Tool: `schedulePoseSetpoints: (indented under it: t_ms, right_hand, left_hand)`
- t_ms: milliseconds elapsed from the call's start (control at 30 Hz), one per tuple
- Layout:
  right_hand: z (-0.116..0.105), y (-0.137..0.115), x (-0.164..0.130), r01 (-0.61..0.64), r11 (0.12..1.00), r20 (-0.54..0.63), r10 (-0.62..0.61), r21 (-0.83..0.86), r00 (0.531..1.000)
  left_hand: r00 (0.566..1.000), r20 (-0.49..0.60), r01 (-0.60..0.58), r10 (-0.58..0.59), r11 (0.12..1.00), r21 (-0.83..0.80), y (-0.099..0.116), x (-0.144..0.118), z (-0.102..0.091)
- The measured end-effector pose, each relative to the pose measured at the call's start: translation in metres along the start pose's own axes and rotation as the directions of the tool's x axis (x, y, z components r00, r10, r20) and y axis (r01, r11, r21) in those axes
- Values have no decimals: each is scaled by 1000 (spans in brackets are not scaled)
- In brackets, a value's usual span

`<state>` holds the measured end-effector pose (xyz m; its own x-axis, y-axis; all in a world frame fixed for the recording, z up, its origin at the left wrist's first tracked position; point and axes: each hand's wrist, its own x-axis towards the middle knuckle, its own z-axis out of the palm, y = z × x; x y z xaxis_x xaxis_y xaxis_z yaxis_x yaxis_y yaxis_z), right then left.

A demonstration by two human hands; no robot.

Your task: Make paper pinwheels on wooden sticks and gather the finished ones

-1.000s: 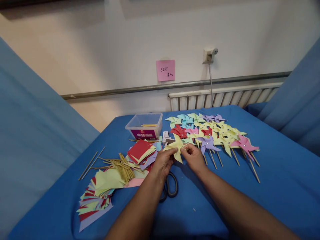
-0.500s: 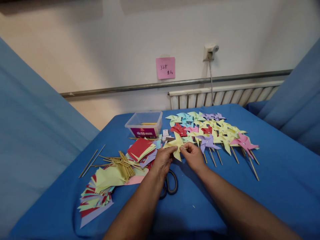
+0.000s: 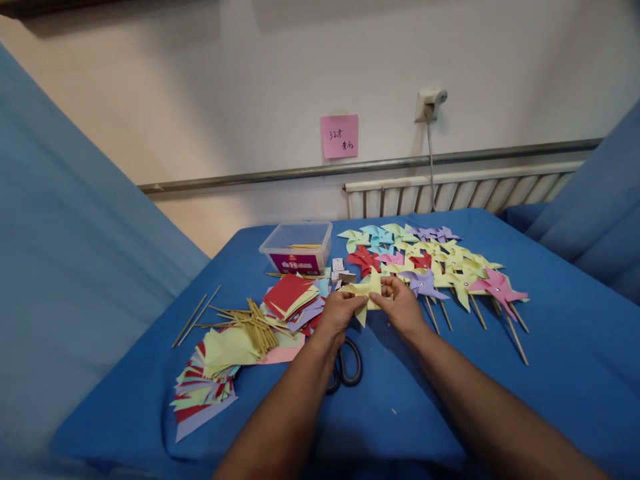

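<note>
A pair of black-handled scissors (image 3: 345, 363) is seen lying on the blue-covered tabletop (image 3: 550, 373), partly hidden under the left forearm. Just beyond, a yellow paper pinwheel (image 3: 367, 293) is pinched between the left hand (image 3: 340, 315) and the right hand (image 3: 403, 308), fingers clamped on its folds above the cloth. Stacked coloured paper squares (image 3: 290, 300) and wooden sticks (image 3: 250, 323) are spread to the left, finished pinwheels (image 3: 440, 263) to the right. A clear plastic box (image 3: 297, 247) is set farther back.
</note>
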<state>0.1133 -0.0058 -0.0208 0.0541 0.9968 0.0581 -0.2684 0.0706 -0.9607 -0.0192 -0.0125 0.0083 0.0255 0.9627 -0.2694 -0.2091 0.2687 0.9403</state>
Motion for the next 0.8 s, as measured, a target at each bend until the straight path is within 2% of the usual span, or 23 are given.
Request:
schedulePoseSetpoints:
  t_ms: [167,333,433,500,567,667,800]
  right_hand:
    - [3,-2,-1,10,999,-42,-9,37,999]
    - [5,-3,-2,44,998,-35,-43,33,998]
    - [3,-2,-2,95,995,-89,-93,10,992]
    - [0,1,-1,122,992,-102,-123,-19,987]
    - [-1,4,-1,129,987,-83,-137,-93,987]
    - [0,12,-4,154,949,-16,-165,-275,986]
    - [12,19,-3,307,796,140,-275,-522,951]
  left_hand:
    - [995,-74,-60,64,997,51,-3,0,2]
    - [994,-78,-69,76,993,97,2,1,-2]
    - [992,-99,-79,77,997,-22,14,5,-13]
    - [980,-157,-144,119,977,-158,25,9,-22]
    - [952,-255,-229,168,945,-235,34,12,-31]
    - [923,-328,-306,203,903,-302,40,15,-37]
    - [925,-334,-290,180,903,-316,35,18,-36]
